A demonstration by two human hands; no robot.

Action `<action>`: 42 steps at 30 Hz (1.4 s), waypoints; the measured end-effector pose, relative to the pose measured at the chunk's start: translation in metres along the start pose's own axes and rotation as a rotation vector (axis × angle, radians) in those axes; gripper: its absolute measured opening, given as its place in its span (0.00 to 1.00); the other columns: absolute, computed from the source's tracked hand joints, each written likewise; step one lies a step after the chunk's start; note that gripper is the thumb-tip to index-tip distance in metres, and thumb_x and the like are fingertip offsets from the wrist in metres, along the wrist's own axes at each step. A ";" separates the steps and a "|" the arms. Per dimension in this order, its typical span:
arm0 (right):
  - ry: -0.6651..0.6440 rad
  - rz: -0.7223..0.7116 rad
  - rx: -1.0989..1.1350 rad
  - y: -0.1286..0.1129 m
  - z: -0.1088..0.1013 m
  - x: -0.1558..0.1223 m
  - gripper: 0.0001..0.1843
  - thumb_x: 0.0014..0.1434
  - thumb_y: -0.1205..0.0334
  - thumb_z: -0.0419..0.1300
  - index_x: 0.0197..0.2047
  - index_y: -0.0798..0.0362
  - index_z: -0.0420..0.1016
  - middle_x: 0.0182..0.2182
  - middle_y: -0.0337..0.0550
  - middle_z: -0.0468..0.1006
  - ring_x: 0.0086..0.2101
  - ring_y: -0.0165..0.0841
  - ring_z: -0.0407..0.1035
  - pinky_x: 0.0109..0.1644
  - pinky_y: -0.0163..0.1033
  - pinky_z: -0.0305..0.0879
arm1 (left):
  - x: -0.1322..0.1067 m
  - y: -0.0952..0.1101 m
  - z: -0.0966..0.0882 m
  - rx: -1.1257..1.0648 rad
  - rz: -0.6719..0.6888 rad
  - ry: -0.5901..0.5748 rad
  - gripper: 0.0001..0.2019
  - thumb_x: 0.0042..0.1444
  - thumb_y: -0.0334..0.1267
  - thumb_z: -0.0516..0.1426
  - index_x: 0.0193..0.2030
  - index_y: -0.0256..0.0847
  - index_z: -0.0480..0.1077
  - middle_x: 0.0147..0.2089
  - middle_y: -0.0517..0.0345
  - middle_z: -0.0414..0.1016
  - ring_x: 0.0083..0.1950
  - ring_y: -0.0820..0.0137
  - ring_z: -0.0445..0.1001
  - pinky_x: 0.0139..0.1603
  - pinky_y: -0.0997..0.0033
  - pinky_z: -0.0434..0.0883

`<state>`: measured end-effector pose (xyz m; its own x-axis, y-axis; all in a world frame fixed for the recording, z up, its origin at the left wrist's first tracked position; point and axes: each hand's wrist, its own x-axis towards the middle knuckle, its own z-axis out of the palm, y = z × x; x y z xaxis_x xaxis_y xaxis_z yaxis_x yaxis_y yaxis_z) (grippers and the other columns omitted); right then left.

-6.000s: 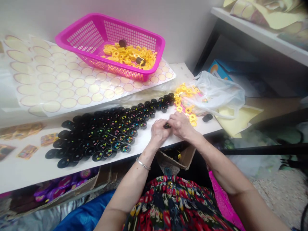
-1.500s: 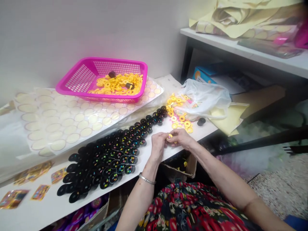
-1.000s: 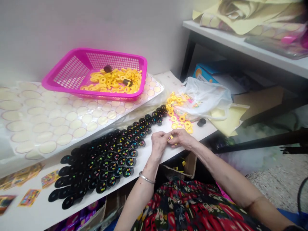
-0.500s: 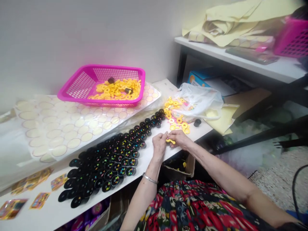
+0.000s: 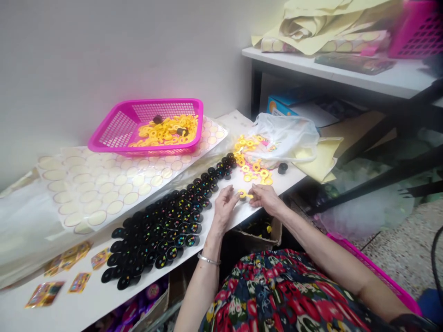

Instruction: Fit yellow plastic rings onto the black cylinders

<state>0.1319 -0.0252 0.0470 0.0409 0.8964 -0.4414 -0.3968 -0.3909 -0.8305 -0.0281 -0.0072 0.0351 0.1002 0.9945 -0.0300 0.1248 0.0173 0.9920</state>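
Head view showed me both hands meeting at the near right end of the block of black spools (image 5: 166, 226), just off its last rows on the white table (image 5: 93, 302). The right hand (image 5: 266, 199) was pinching a small yellow ring (image 5: 243, 194) between thumb and fingertips. The left hand (image 5: 224, 205) lay loosely spread, its long fingers reaching in so that the tips touched the ring's other side. The ring sat just above the table edge, between the two hands and near the spools but apart from them. It was a flat bright yellow disc with something dark at its middle; I could not tell whether that was a hole or a spool under it. I judged it very light, stiff moulded plastic, smooth enough to slip, and too small for anything but a fingertip hold. I would have taken it by the outer rim, thumb on one edge and forefinger on the other, and squeezed gently, since a hard pinch could flick it away. More loose yellow rings (image 5: 254, 167) lay scattered beyond the right end of the spools, with a lone black cap (image 5: 283, 168) and a crumpled plastic bag (image 5: 289, 136) farther that way. Behind the spools lay a sheet of round stickers (image 5: 104, 184), and on its far side stood a pink basket (image 5: 145, 150) holding another heap of rings
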 end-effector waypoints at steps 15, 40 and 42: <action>-0.278 -0.117 -0.204 0.005 -0.022 -0.007 0.14 0.44 0.56 0.65 0.32 0.57 0.74 0.20 0.36 0.72 0.20 0.24 0.65 0.27 0.33 0.64 | 0.000 -0.007 0.015 -0.030 0.053 -0.120 0.15 0.38 0.41 0.65 0.33 0.36 0.73 0.31 0.59 0.69 0.32 0.74 0.65 0.35 0.74 0.63; -0.604 -0.235 -0.210 -0.025 -0.024 -0.058 0.29 0.35 0.67 0.71 0.45 0.56 0.74 0.35 0.40 0.74 0.36 0.31 0.68 0.39 0.34 0.64 | -0.055 0.042 0.023 0.425 0.897 -0.148 0.14 0.50 0.32 0.56 0.45 0.39 0.70 0.46 0.48 0.75 0.42 0.66 0.70 0.42 0.64 0.67; -0.558 -0.279 -0.131 -0.020 -0.025 -0.070 0.29 0.35 0.65 0.71 0.45 0.55 0.74 0.36 0.41 0.75 0.36 0.32 0.68 0.38 0.34 0.64 | -0.061 0.049 0.026 0.426 0.899 -0.151 0.14 0.50 0.32 0.55 0.45 0.39 0.70 0.45 0.49 0.75 0.42 0.66 0.70 0.42 0.64 0.68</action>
<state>0.1605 -0.0853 0.0862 -0.3708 0.9286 0.0118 -0.3235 -0.1173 -0.9389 -0.0027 -0.0697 0.0821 0.4509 0.5967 0.6638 0.2810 -0.8008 0.5289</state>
